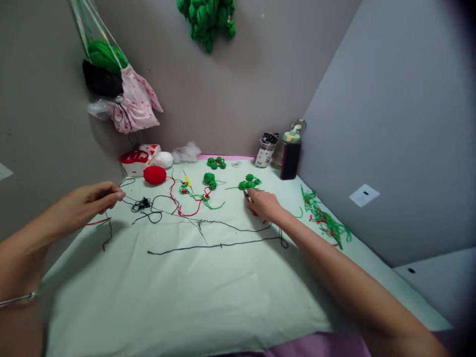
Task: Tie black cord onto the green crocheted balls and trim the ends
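Observation:
My left hand is raised at the left of the table, thumb and fingers pinched on black yarn, whose end dangles below it. A tangle of the same yarn lies just to its right, with long strands running across the cloth. At the middle right, my right hand is closed around small scissors with dark blades and red handles, partly covered by my fingers. Beside the blades sits a cluster of green crocheted pieces. Another long black strand lies nearer to me.
At the back are a red yarn ball, a white ball, stuffing, a yellow-handled hook, a pen cup and a dark phone-like slab. Green and red scraps lie right. Bags hang at left.

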